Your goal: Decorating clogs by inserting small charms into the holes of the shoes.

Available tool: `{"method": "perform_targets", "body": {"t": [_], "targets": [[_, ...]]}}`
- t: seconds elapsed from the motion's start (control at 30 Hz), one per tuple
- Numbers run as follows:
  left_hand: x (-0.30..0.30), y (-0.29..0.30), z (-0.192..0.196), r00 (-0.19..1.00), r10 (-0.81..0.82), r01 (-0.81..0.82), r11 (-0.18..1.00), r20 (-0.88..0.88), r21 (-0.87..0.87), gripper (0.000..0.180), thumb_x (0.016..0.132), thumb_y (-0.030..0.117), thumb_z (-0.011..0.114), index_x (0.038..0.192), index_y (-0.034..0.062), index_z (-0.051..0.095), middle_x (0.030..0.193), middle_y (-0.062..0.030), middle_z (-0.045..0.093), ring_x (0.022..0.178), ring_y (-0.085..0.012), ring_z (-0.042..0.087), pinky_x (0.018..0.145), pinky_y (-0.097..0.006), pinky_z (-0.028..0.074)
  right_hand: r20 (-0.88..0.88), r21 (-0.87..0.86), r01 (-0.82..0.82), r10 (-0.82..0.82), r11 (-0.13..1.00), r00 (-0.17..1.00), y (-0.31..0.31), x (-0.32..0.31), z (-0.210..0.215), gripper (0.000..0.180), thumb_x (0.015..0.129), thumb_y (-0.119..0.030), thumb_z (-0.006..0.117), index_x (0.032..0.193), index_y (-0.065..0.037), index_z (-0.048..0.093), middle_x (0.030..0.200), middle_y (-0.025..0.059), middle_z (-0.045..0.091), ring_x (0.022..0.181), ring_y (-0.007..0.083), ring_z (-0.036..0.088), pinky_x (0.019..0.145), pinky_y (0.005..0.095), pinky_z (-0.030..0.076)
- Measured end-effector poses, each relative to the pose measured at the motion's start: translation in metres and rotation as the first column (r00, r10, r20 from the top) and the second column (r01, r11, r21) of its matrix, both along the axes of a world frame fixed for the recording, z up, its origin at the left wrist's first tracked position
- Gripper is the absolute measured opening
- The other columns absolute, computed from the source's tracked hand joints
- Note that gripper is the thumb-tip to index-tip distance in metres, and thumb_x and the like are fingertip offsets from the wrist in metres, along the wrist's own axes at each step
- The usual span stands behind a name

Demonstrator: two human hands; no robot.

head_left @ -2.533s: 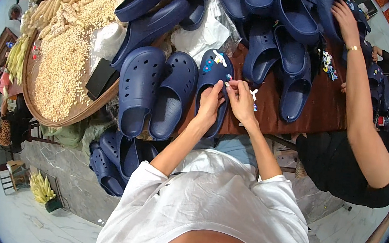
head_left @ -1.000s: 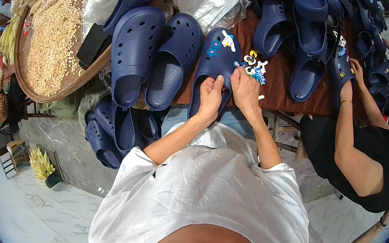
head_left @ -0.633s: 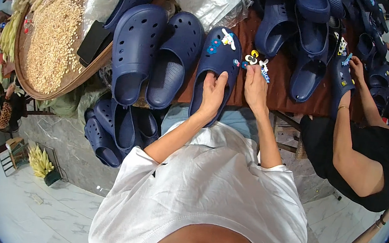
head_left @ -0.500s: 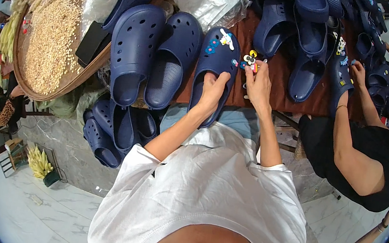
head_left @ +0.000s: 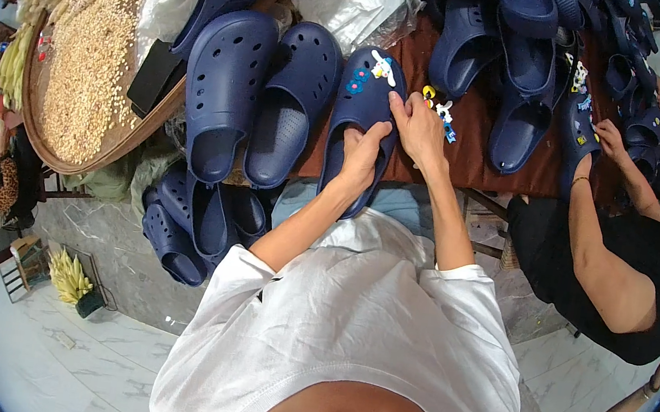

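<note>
A navy foam clog (head_left: 364,99) points away from me at the table's near edge. Blue flower charms (head_left: 357,82) and a white character charm (head_left: 382,67) sit on its upper. My left hand (head_left: 359,156) grips this clog at its foot opening, the fingers hidden inside. My right hand (head_left: 421,135) is closed against the clog's right side, thumb and bent fingers at the upper; whatever they hold is covered. Just beyond it, loose charms (head_left: 443,113) in white, yellow and blue lie on the brown tabletop.
Two more navy clogs (head_left: 229,91) stand to the left, beside a round tray (head_left: 110,153) of pale kernels with a black phone (head_left: 156,78). Plastic bags (head_left: 359,4) lie behind. More clogs (head_left: 523,106) fill the right, where a co-worker's hand (head_left: 611,142) touches a decorated clog.
My right hand has moved left from the loose charms to the clog's side, its thumb now on the upper. A small flower charm seen there is now covered. The left hand keeps its hold.
</note>
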State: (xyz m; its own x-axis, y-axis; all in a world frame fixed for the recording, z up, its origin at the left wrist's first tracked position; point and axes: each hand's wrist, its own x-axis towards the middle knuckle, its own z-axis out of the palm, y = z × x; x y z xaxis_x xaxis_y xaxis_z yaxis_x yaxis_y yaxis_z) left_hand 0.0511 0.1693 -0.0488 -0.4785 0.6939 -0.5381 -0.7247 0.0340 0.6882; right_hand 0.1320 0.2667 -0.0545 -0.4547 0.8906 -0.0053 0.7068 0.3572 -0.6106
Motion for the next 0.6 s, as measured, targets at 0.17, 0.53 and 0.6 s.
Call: {"method": "perform_targets", "body": {"t": [0.17,0.53,0.6], "targets": [[-0.002,0.000,-0.010,0.987,0.008,-0.013,0.999,0.159,0.030,0.028,0.080,0.003,0.067,0.104,-0.0072,0.059,0.100,-0.0063,0.064,0.088,-0.0132,0.061,0.079,-0.026,0.048,0.082,0.171,-0.068,0.055,0.983,0.995,-0.001,-0.005,0.004,0.037,0.098,-0.032,0.051,0.082,0.001,0.057,0.072,0.0247,0.064,0.071,0.0444,0.065,0.065,0.0517,0.050],[-0.005,0.001,-0.020,0.994,-0.105,0.100,0.987,0.036,0.123,0.051,0.080,0.009,0.070,0.125,-0.0079,0.052,0.123,-0.0108,0.058,0.108,-0.0194,0.058,0.097,-0.030,0.044,-0.019,0.156,0.030,-0.027,0.987,0.999,0.004,0.027,0.000,0.026,0.103,-0.022,0.043,0.097,0.000,0.054,0.085,0.0251,0.064,0.078,0.0453,0.063,0.067,0.0537,0.049],[-0.003,0.002,-0.012,0.998,-0.058,0.054,0.990,0.022,0.128,0.046,0.082,0.007,0.070,0.122,-0.0062,0.054,0.118,-0.0088,0.060,0.104,-0.0182,0.059,0.096,-0.031,0.045,0.089,0.206,0.044,-0.064,0.978,0.994,0.006,0.024,0.009,0.024,0.102,-0.023,0.045,0.101,-0.001,0.056,0.096,0.0232,0.061,0.084,0.0442,0.062,0.070,0.0510,0.050]]}}
